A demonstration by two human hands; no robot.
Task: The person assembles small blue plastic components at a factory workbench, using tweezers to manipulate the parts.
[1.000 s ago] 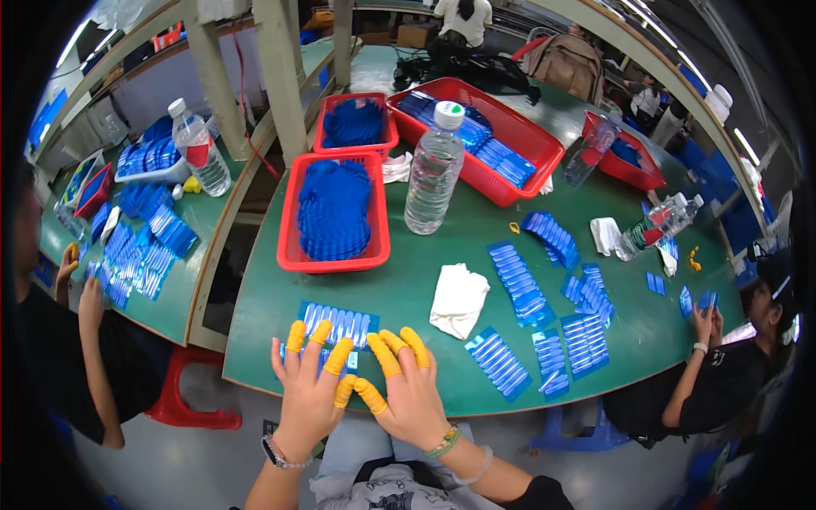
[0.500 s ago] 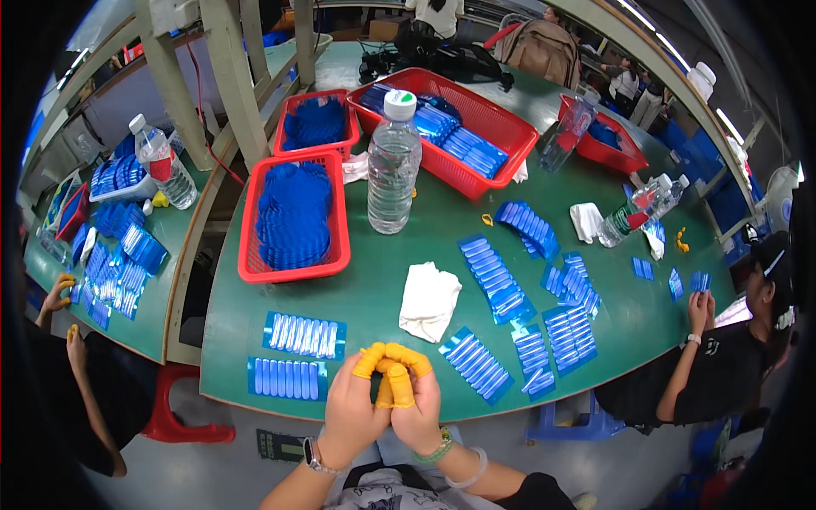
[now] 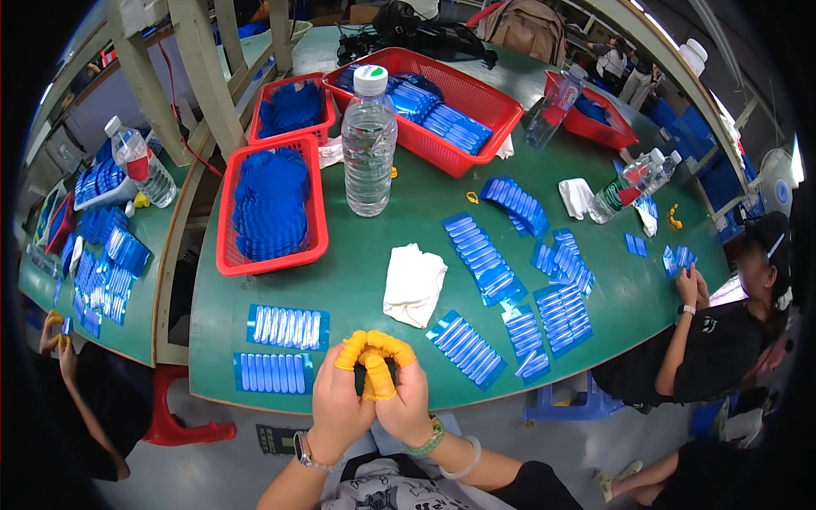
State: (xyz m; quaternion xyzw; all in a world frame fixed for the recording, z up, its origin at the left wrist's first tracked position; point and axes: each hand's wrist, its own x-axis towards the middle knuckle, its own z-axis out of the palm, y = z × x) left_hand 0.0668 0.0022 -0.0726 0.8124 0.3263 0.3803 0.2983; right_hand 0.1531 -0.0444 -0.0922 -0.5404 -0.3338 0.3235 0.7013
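Observation:
My left hand (image 3: 341, 401) and my right hand (image 3: 405, 406) meet at the table's near edge, with yellow finger cots on the fingertips and thumbs. Their fingers are closed and pressed against each other. Whatever lies between them, if anything, is hidden. Left of my hands lie two flat blue sheets of tube-like strips, the farther sheet (image 3: 288, 327) showing shinier strips than the nearer sheet (image 3: 273, 373). Beyond my fingers is a crumpled white cloth (image 3: 414, 285). To the right, a blue strip sheet (image 3: 466, 349) lies slanted, with several more around it.
A red basket (image 3: 318, 246) of blue pieces and a water bottle (image 3: 371, 153) stand beyond the cloth. A larger red basket (image 3: 501, 140) sits farther back. One co-worker (image 3: 705, 340) handles blue pieces at right; another person's hands (image 3: 64, 344) work at the left table.
The view has shifted slightly, so the table's things sit a little higher and farther left. My hands stay pressed together, with fingers slightly rearranged. The left neighbour's hands have come together.

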